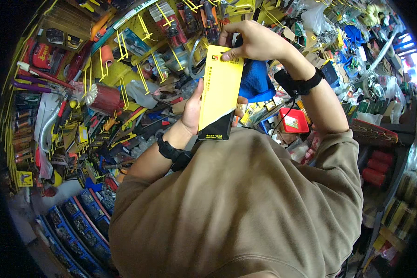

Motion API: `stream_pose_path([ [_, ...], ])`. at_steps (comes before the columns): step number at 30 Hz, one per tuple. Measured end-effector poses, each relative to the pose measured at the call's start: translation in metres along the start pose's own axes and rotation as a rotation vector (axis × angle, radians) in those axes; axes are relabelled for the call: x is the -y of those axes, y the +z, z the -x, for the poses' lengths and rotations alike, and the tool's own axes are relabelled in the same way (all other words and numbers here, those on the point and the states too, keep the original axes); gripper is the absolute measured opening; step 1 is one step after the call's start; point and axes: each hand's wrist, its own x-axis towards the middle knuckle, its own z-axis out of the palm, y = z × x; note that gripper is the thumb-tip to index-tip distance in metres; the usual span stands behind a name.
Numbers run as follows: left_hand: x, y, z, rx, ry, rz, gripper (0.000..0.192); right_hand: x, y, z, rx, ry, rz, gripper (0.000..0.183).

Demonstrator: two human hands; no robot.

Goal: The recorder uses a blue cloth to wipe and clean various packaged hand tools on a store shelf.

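Note:
A flat yellow-and-black packaging card (219,92) with printed writing stands upright before my chest. My left hand (194,107) holds its left edge and lower part, the thumb along the left side and fingertips showing past the right edge. At the top, my right hand (245,41) pinches the card near its hang hole, with the thumb on the front face. Whatever is behind the card is hidden. A blue cloth-like item (256,81) lies behind it, below my right hand. Both wrists wear black straps.
Yellow pegboard hooks (144,80) with hanging packaged tools jut out ahead and to the left. A red tray (294,120) sits right of the card. Blue parts bins (80,226) stand at the lower left. Mixed packaged goods (333,52) crowd the right side.

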Motion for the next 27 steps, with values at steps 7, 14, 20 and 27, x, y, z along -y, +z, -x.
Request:
stream_pose_path([
  [7, -0.020, -0.016, 0.003, -0.057, -0.065, 0.009, 0.083, -0.005, 0.007, -0.019, 0.077, 0.091, 0.026, 0.028],
  [14, -0.030, -0.023, -0.001, -0.045, -0.108, -0.039, 0.088, -0.019, 0.006, -0.024, 0.082, 0.170, 0.087, 0.024],
  [20, -0.038, -0.025, -0.007, -0.008, -0.132, -0.085, 0.089, -0.018, -0.001, -0.020, 0.033, 0.219, 0.153, 0.023],
  [27, -0.033, -0.037, -0.004, 0.037, -0.265, 0.052, 0.090, 0.001, -0.054, -0.012, 0.105, 0.439, 0.105, 0.031],
])
